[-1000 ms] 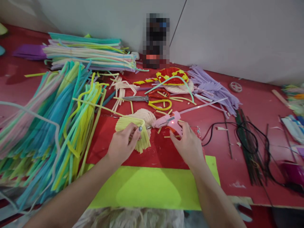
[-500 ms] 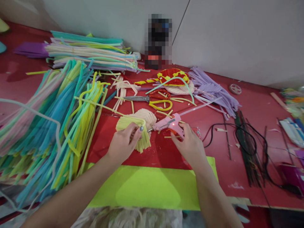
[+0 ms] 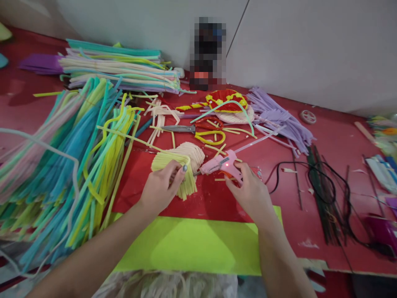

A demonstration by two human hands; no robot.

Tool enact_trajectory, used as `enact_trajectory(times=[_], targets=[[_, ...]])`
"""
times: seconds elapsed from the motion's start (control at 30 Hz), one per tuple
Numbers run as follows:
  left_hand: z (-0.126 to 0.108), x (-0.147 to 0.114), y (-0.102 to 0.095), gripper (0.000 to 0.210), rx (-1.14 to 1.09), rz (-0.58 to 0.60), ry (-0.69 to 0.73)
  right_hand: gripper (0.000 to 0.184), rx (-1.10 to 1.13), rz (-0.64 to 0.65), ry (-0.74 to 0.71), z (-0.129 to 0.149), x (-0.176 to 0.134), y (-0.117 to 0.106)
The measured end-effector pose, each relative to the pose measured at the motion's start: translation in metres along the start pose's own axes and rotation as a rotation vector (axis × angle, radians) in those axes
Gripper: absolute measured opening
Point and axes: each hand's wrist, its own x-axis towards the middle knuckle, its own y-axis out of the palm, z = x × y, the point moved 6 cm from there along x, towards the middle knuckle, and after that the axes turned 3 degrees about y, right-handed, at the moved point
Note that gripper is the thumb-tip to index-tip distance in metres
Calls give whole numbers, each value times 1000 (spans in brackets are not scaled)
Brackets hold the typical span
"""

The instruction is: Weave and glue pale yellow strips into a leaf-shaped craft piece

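Note:
My left hand (image 3: 166, 182) is closed, thumb against fingers, on a pale yellow piece (image 3: 188, 184) made of pipe cleaners laid side by side and bent over. One long pipe cleaner (image 3: 133, 138) runs from that piece toward the upper left. My right hand (image 3: 248, 190) is wrapped round the handle of a pink glue gun (image 3: 228, 163) with a lit red light. The gun's metal nozzle points left, close to the yellow piece's right edge; whether they touch I cannot tell. A clear glue stick (image 3: 257, 140) sticks out of its back. Behind the yellow piece lies a cream ribbed pipe-cleaner piece (image 3: 187, 151).
Scissors (image 3: 192, 131) with red and yellow handles lie beyond my hands. Bundles of coloured pipe cleaners (image 3: 58, 165) fill the left side. Purple pipe cleaners (image 3: 279, 116) lie at the back right. A black cord (image 3: 347, 207) curls on the right. A lime-green sheet (image 3: 192, 244) covers the front edge.
My right hand and the glue gun have shifted slightly right and down, the nozzle now lower beside the yellow piece. My left hand has hardly moved.

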Motion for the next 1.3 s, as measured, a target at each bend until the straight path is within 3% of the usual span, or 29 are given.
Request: enact_trajectory(times=[1.3], targets=[[-6,-1,-4,28,49,-34,22,26,-60,-84,-81,7,-10,-10]])
